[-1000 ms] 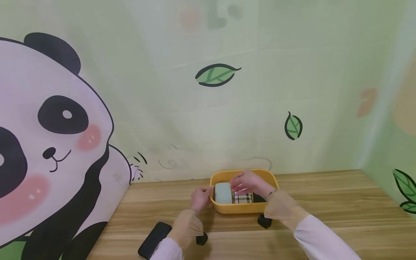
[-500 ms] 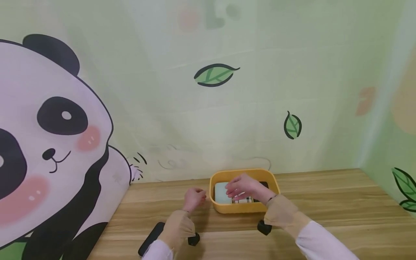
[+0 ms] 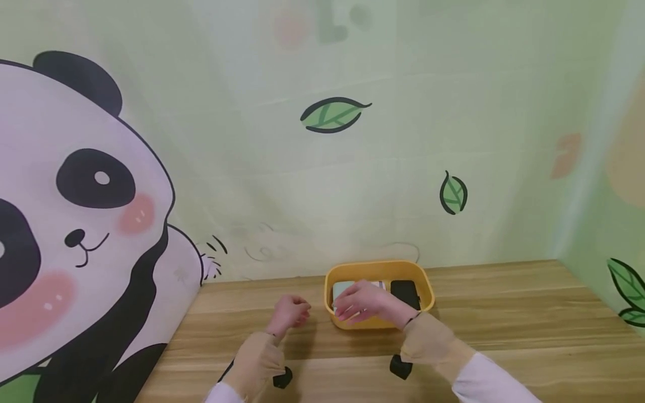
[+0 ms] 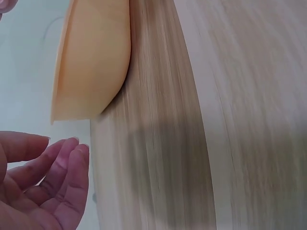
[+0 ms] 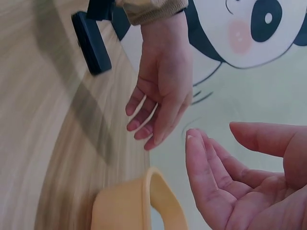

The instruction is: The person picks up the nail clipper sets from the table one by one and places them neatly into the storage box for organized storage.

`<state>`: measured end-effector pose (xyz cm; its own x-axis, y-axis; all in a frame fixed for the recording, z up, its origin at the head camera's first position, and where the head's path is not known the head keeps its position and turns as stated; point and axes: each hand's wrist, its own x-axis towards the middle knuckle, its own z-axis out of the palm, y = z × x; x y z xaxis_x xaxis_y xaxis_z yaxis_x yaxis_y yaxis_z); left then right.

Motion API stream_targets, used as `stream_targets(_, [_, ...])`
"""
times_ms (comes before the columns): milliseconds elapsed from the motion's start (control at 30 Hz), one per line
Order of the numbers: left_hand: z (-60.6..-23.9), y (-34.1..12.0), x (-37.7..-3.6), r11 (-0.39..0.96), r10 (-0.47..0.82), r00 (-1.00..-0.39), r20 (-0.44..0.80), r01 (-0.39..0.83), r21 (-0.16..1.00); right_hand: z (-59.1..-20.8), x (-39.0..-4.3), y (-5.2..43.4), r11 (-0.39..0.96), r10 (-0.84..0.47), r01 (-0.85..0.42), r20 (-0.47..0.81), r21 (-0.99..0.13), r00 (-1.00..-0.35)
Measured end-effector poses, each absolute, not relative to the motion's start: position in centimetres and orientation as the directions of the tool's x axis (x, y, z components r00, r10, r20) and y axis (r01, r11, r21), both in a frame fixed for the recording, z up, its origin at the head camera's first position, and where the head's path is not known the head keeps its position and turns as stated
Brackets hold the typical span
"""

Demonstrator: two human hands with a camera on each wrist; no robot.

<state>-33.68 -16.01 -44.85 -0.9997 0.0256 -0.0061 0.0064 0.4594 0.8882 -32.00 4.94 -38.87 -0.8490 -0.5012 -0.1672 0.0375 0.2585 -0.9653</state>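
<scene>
A yellow bin (image 3: 379, 323) stands on the wooden table by the wall. Inside lie a pale blue rounded item (image 3: 342, 287) at the left and a black rectangular item (image 3: 405, 292) at the right. Between them, a light checked item (image 3: 378, 285) is mostly hidden by my right hand (image 3: 364, 302). That hand hovers over the bin's front left, fingers relaxed, thumb apart and holding nothing in the right wrist view. My left hand (image 3: 290, 312) hangs left of the bin, apart from it. Its fingers (image 4: 72, 172) are loosely bent around nothing.
A black phone (image 5: 91, 43) lies on the table beyond my left hand in the right wrist view; my left sleeve mostly covers it in the head view. Black blocks (image 3: 401, 367) hang under both wrists. A wall cloth with a panda (image 3: 101, 224) rises behind the table.
My left hand has let go of the bin's left rim and drawn back leftward. My right hand has shifted left and toward me, uncovering the black item.
</scene>
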Motion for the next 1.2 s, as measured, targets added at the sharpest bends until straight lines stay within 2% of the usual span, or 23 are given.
stream_targets(200, [-44.7, -17.1, -33.3, 0.475, 0.048, -0.999, 0.005, 0.027, 0.880, -38.7, -30.8, 3.8, 0.231, -0.558, 0.024, -0.152, -0.973, -0.816])
stream_targets(467, [-44.7, -19.2, -32.1, 0.451, 0.107, -0.994, -0.015, 0.035, 0.892, -39.5, -29.9, 2.8, 0.189, -0.575, 0.067, -0.166, -0.980, -0.801])
stream_targets(733, [-44.6, -21.5, -31.0, 0.475, 0.083, -0.996, -0.012, 0.029, 0.879, -42.0, -29.5, 1.4, 0.149, -0.569, 0.101, -0.169, -0.984, -0.805])
stream_targets(900, [-44.9, -22.9, -30.6, 0.496, 0.061, -0.998, -0.003, 0.028, 0.868, -43.7, -29.3, 0.6, 0.103, -0.567, 0.185, -0.211, -0.977, -0.797])
stream_targets(1200, [-45.7, -25.4, -29.9, 0.619, -0.009, -1.000, 0.022, 0.012, 0.786, -45.8, -28.9, -0.9, 0.087, -0.579, 0.267, -0.267, -0.960, -0.770])
